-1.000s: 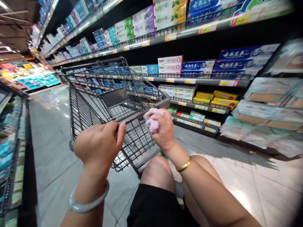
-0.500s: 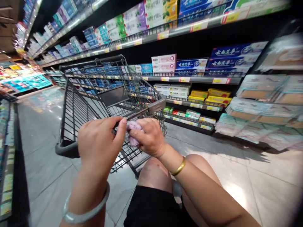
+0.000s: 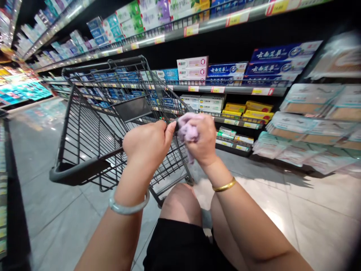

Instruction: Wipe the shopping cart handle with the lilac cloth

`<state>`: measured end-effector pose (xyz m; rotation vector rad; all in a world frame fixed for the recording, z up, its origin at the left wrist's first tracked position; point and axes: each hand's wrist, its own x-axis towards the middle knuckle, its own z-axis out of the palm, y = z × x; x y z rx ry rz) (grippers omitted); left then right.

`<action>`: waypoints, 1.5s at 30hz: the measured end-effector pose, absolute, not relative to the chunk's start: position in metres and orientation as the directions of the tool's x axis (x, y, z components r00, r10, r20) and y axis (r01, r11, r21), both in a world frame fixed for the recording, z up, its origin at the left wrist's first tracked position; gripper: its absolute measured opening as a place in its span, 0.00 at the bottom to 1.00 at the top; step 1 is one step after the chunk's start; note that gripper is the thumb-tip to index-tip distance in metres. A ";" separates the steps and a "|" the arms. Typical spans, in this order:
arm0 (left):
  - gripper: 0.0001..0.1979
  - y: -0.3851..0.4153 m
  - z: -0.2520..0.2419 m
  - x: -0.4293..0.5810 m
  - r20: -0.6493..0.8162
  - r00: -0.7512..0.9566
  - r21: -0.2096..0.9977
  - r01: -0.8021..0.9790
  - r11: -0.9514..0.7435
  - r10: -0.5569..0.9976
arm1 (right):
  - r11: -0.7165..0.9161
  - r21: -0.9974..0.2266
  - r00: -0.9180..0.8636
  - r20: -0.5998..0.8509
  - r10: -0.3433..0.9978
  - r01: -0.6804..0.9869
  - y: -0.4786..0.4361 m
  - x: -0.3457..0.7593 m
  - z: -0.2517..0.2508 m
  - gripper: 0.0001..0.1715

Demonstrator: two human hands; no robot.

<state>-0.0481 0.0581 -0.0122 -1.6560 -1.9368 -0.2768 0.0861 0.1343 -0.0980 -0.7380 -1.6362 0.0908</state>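
Observation:
My left hand (image 3: 146, 145) is closed around the handle bar of a dark grey wire shopping cart (image 3: 80, 174), thumb lying along the bar. A crumpled light purple cloth (image 3: 188, 130) is bunched in my closed right hand (image 3: 205, 137), at the right end of that handle. Part of the cloth hangs below the fist. The cloth and fingers hide the handle's end there, so how firmly they press on it is not visible. The cart's wire basket extends away from me, with a dark flat panel (image 3: 132, 109) inside.
Shelves (image 3: 180, 88) of boxed goods run along the far side and right of the cart. Clear packages (image 3: 307, 124) hang at the right. Another shelf edge (image 3: 4, 210) borders the left. My bent knees (image 3: 180, 205) are close below my hands, over the grey tiled floor (image 3: 56, 222).
Both hands have moved right along the handle; the right, with the cloth, also went up to its right end. More of the cloth shows now. The view has shifted slightly.

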 end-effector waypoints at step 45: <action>0.40 0.066 -0.012 -0.062 0.559 -0.117 -0.184 0.948 0.261 0.821 | 0.698 -0.423 -0.259 0.716 0.648 0.577 0.110 0.063 -0.119 0.17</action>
